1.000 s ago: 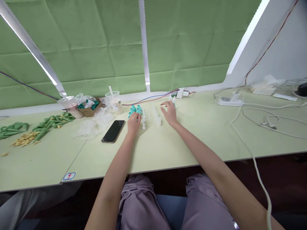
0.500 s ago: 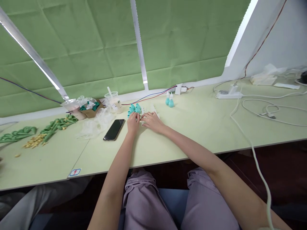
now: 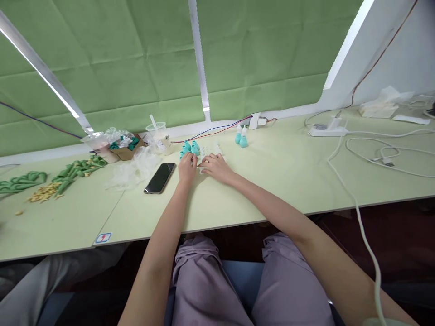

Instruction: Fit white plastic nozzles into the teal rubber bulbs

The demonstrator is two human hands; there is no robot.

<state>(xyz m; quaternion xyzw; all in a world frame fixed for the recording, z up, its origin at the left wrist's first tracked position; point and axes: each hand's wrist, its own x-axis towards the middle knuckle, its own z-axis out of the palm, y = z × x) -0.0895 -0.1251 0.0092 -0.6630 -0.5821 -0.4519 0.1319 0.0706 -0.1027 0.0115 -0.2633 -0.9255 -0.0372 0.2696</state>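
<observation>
My left hand (image 3: 187,168) is closed, fingertips pinched together beside a cluster of teal rubber bulbs (image 3: 190,146). Whatever it holds is hidden behind the fingers. Close by on its right, my right hand (image 3: 217,168) reaches leftward, palm down, fingers bent and apart, over small translucent white nozzle tips (image 3: 211,147). I see nothing held in it for certain. Several of the bulbs stand with their open necks up. Farther back to the right, two teal bulbs with white tips fitted (image 3: 241,137) stand upright side by side.
A black phone (image 3: 160,178) lies left of my hands, near a crumpled clear plastic bag (image 3: 131,171). Behind are a plastic cup with a straw (image 3: 162,137) and a cardboard box (image 3: 126,153). Green and yellow pieces (image 3: 73,174) lie far left; a power strip (image 3: 328,131) with white cables sits right.
The whole view has shifted slightly, with the table sitting a little higher in the picture. Both hands remain together by the bulbs and white tips, with only small finger movements.
</observation>
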